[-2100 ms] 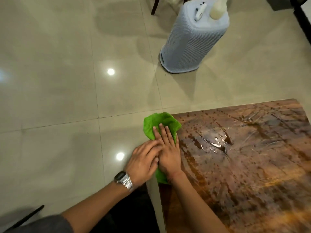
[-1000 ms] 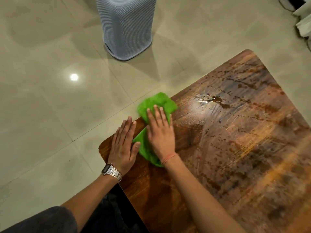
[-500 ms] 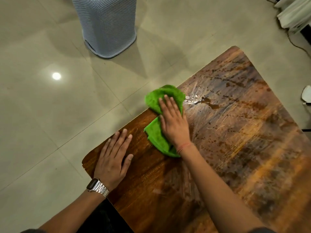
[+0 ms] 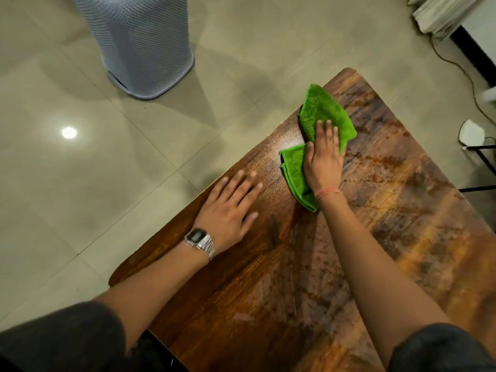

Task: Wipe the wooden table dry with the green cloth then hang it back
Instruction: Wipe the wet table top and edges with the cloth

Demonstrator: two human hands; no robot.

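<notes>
green cloth (image 4: 326,116) spread in loose folds on the wooden table (image 4: 308,277), close to the far left edge and not far from the far rounded corner; one fold reaching toward that corner, another bunched back toward the wrist. pinned under the right hand (image 4: 323,163), palm down, fingers (image 4: 326,130) laid straight and flat across the fabric, pressing rather than clutching, nothing curled round it. thin reddish thread (image 4: 327,194) around the right wrist, right at the near end of the cloth.

left hand (image 4: 228,208) flat on bare wood near the left edge, well apart from the cloth, fingers spread and relaxed, holding nothing. silver watch (image 4: 200,241) with a dark face strapped on that wrist. dark sleeves (image 4: 59,339) bunched above both elbows at the bottom of the view.

tabletop glossy, dark brown under the left hand, streaked orange and speckled with darker spots toward the right side; faint wet-looking sheen and smear lines just left of the cloth and beyond the right wrist.

pale tiled floor (image 4: 80,183) all round, with a bright round light reflection (image 4: 69,132) on it. grey mesh-textured bin (image 4: 139,44) standing on the tiles beyond the table, top cut off by the frame. thin cable (image 4: 456,68) trailing across the floor at far right, beside a white object (image 4: 471,132) too cropped to identify.
</notes>
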